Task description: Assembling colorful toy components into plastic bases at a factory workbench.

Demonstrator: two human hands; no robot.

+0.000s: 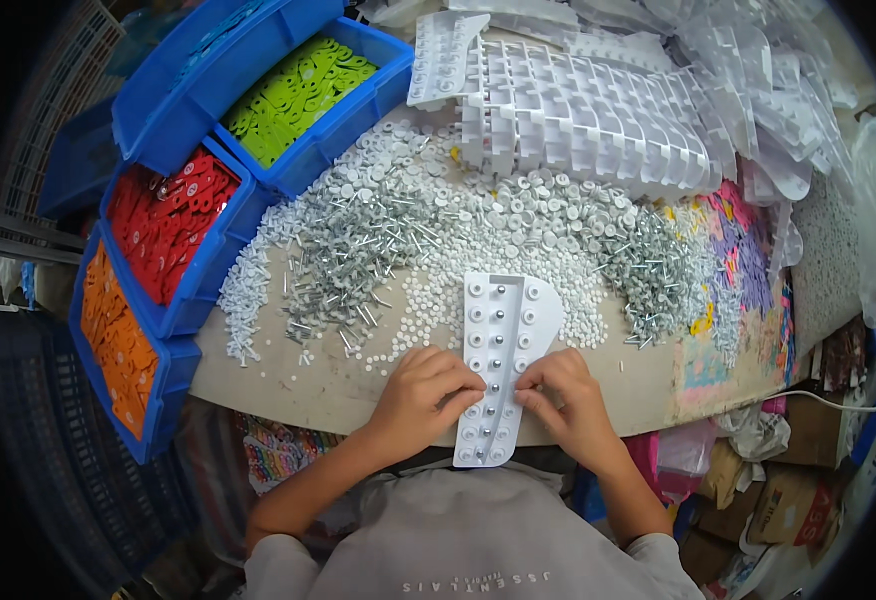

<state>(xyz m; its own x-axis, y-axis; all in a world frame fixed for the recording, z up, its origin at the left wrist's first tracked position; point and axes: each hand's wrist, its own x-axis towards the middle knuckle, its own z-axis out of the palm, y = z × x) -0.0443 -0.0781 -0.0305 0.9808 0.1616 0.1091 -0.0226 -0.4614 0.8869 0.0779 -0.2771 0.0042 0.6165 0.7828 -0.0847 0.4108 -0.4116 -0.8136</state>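
Beige table (633, 385): two hands (423, 395) (570, 398) touch one panel (504, 376).

White tray (510, 360) — side edges partly hidden behind left hand (421, 394) and right hand (570, 396).

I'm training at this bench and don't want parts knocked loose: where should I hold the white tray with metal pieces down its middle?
Probably by its two long side edges, coming in from left and right together. The white tray is long and narrow, so both sides offer a hold, while its metal pieces line the middle, away from those edges.
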